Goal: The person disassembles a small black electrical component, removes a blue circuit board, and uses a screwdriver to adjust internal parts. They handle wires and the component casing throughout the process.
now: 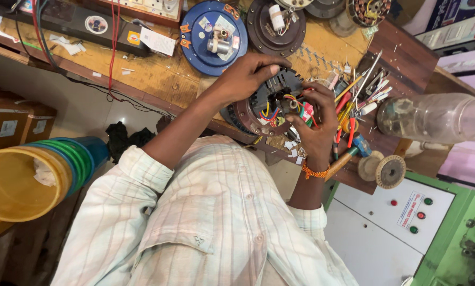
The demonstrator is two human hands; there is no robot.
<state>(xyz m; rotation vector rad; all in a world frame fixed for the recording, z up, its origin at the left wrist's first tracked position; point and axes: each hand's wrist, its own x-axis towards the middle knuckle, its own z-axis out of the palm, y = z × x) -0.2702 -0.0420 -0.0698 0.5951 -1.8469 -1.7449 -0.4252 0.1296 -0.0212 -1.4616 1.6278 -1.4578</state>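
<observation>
Nearest to the camera is the person's pale checked shirt (pixel 211 222), and both arms go out from it to the wooden workbench (pixel 158 79). The left hand (pixel 248 77) lies over the far rim of a round fan motor (pixel 272 106), fingers curled and pressed together on its edge, it seems to keep the motor from turning. The motor rests at the near edge of the bench, tilted toward the person so the open side with the coloured wires (pixel 280 106) faces up. The right hand (pixel 314 124), with an orange thread at the wrist, has its fingertips gathered in among these wires; whether they pinch 1 wire I cannot tell. Just to the right lies a heap of screwdrivers and pliers (pixel 354 95), close for easy reach. Behind the motor stand a blue round cover (pixel 195 47) and a dark round plate (pixel 277 32). A clear plastic jar (pixel 433 117) lies on its side at the right, and stacked buckets (pixel 31 175) are at the left.
</observation>
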